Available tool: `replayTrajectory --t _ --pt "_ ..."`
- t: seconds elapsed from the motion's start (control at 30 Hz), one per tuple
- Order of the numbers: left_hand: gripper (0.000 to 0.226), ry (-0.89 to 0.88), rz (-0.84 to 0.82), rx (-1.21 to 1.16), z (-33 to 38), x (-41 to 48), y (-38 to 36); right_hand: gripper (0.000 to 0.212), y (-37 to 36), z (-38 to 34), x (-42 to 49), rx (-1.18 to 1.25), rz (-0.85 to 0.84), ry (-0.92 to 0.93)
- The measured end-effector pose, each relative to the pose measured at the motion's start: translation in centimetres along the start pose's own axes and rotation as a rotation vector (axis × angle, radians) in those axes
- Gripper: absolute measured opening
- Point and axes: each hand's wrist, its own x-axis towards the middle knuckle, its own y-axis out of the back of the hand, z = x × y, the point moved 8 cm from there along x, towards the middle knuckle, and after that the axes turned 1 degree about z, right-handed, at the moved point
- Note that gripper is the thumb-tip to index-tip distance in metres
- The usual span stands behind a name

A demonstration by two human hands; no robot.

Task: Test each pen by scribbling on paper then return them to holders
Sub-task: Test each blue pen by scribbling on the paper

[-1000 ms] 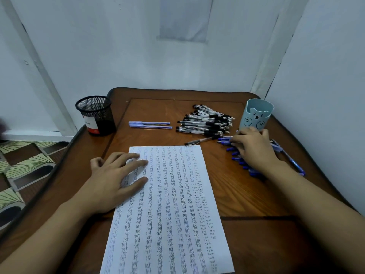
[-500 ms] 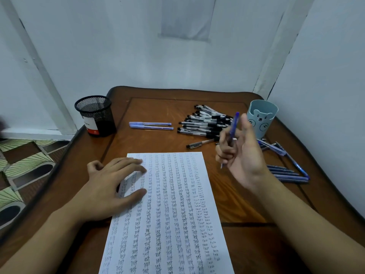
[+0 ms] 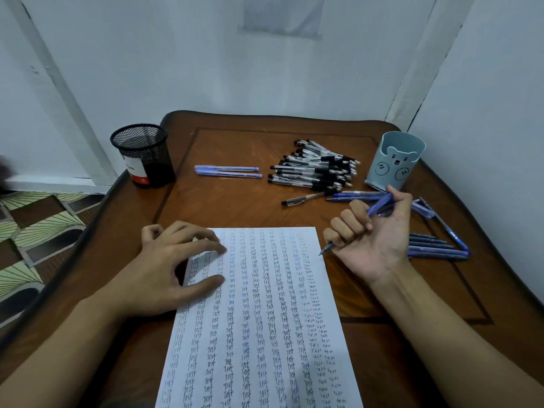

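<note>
A white sheet of paper [image 3: 265,313], covered in columns of the written word "test", lies in front of me. My left hand [image 3: 164,269] rests on its upper left corner, fingertips and thumb pressing the sheet. My right hand [image 3: 374,234], palm turned up, grips a blue pen [image 3: 379,206] in curled fingers; the pen's tip points down-left at the paper's right edge. A black mesh holder [image 3: 144,156] stands at the back left. A light blue bear-face holder [image 3: 396,160] stands at the back right.
A pile of several black pens [image 3: 315,169] lies at the back centre, with one dark pen [image 3: 306,198] apart in front of it. Two light purple pens [image 3: 228,171] lie left of the pile. Several blue pens [image 3: 435,245] lie right of my hand. Walls close in behind and on the right.
My right hand lifted a blue pen off the table, then lowered and tilted it from upright so its tip points at the paper's right edge. The left hand stayed on the sheet.
</note>
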Motion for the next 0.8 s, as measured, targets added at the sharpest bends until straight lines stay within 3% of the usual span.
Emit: replayTrajectory --t 0.27,0.37,0.47,0.57,0.7,0.8 --pt "0.059 0.0 -0.069 0.011 -0.4 0.0 -0.8 0.075 0.2 1.0 0.2 0.028 0.076 -0.044" --pt "0.059 -0.001 -0.079 0.005 -0.5 0.1 -0.8 0.065 0.0 0.7 0.6 -0.03 0.088 -0.029" --pt "0.058 -0.009 -0.063 -0.007 -0.5 0.1 -0.6 0.048 -0.7 0.1 1.5 -0.176 -0.023 -0.001" --pt "0.055 -0.009 -0.046 -0.021 -0.5 0.1 -0.5 0.057 -1.4 -0.3 2.0 -0.461 -0.142 0.04" --pt "0.051 -0.006 -0.041 -0.029 -0.5 0.2 -0.5 0.06 -0.7 -0.8 3.1 -0.917 -0.11 0.154" --pt "0.049 -0.005 -0.042 -0.035 -0.6 0.3 -0.5 0.033 -0.6 -0.8 4.0 -1.033 -0.213 0.198"
